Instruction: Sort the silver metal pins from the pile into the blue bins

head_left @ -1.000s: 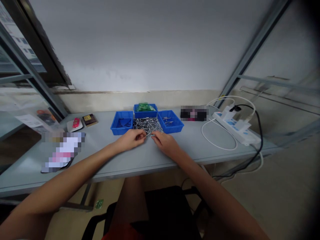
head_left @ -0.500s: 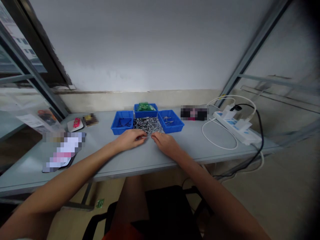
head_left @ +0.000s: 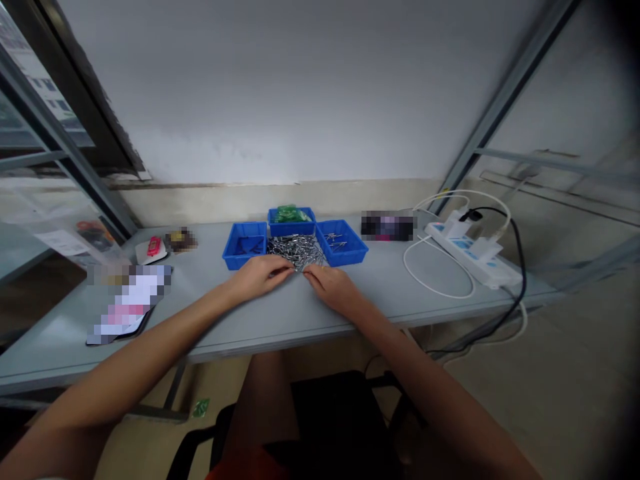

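A heap of small silver metal pins [head_left: 295, 248] lies on the grey table [head_left: 280, 313] between three blue bins. My left hand [head_left: 263, 275] rests at the heap's near edge with its fingers pinched together. My right hand [head_left: 330, 283] sits just to the right, fingers also pinched, fingertips nearly meeting the left hand's. A thin pin seems to lie between the two sets of fingertips, too small to make out clearly. The left blue bin [head_left: 245, 245] holds dark pieces, the back bin [head_left: 291, 221] holds green pieces, the right bin [head_left: 342, 242] holds a few pins.
A white power strip [head_left: 473, 253] with white and black cables lies at the right. A blurred dark object [head_left: 389, 227] sits behind the right bin. At the left are a blurred flat item [head_left: 127, 303], a small white dish with a red thing [head_left: 154, 248], and metal frame posts.
Both hands stay at the heap's near edge; the fingertips have drawn slightly closer together and the view has shifted a little.
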`<state>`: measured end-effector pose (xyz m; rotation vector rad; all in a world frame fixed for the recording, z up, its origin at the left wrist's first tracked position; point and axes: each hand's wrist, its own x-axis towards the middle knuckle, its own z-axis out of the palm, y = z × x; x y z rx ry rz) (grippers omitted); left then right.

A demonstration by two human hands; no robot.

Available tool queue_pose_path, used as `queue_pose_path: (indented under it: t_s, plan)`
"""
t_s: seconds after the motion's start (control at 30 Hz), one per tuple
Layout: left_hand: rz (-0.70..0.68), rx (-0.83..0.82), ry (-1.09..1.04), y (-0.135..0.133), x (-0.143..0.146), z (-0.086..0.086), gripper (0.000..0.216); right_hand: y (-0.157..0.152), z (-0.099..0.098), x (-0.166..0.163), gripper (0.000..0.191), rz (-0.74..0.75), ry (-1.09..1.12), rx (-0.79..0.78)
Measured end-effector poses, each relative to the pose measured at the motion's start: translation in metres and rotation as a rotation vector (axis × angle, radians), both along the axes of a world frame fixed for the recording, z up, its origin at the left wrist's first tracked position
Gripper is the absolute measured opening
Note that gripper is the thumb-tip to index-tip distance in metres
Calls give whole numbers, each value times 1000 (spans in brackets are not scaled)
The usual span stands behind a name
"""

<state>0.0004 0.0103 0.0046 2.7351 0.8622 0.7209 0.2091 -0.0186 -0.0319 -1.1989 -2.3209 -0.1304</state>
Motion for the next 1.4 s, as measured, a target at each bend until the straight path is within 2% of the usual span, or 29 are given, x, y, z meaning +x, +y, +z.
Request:
queue_pose_path:
  t_s: [0.17, 0.3, 0.47, 0.67, 1.0, 1.2, 1.4]
  plan:
    - [-73, -97, -134, -2, 4, -4, 25, -3, 0, -2, 22, 66, -87, -8]
    - [-119, -76, -144, -3, 5, -6, 23, -4, 2, -2, 21, 57, -103, -16]
    - [-45, -112, -122, -7, 5, -1, 18, -5, 5, -3, 20, 65, -83, -45]
    - [14, -206, -169, -7, 4, 1, 12, -3, 4, -1, 21, 32, 49, -35]
    - [-47, -83, -73, 2, 3, -7, 22, -1, -1, 0, 25, 50, 90, -5]
    - [-61, -77, -58, 3, 2, -9, 25, 0, -1, 0, 22, 52, 70, 4]
    - [-17, -67, -30, 2, 3, -7, 25, 0, 0, -1, 22, 12, 28, 38]
